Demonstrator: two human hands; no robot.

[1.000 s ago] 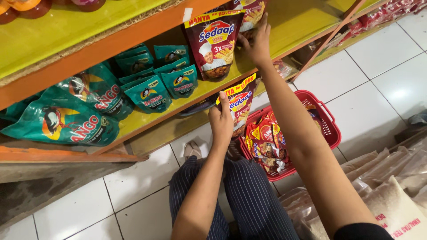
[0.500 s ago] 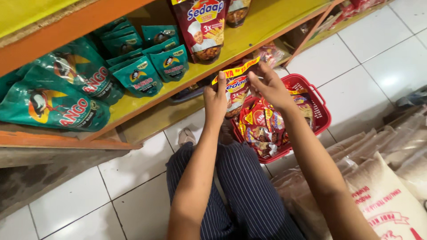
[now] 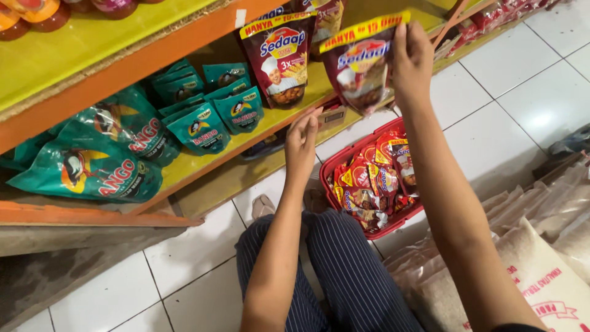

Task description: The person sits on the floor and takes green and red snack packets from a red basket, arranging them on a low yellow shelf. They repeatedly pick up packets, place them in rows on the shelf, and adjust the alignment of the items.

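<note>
The right hand (image 3: 410, 61) is raised at the end of a nearly straight arm, fingers pinched on the upper right corner of a dark red packet (image 3: 359, 67) with a yellow top band. The packet hangs from that grip with its long axis roughly upright, the top band tilted up toward the right, its lower end free in the air just in front of the yellow shelf (image 3: 184, 166). It is level with, and just to the right of, a like packet (image 3: 279, 58) that stands upright on the shelf, so the held one lies up and forward of the person, close to the shelf's edge and beside its twin.

The left hand (image 3: 302, 142) is lower and holds nothing. Its fingers are loosely together and point up toward the shelf's orange front edge, which the fingertips come near or just touch; which of the two cannot be told. It is below and left of the held packet, so the right hand alone has it.

Below the hands a red basket (image 3: 344, 157) sits on the white floor tiles, filled with more red and yellow packets (image 3: 372, 184). Teal pouches (image 3: 203, 123) lie further left along the shelf. Striped trouser knees (image 3: 344, 270) show underneath, and pale sacks (image 3: 541, 264) lie to the right.
</note>
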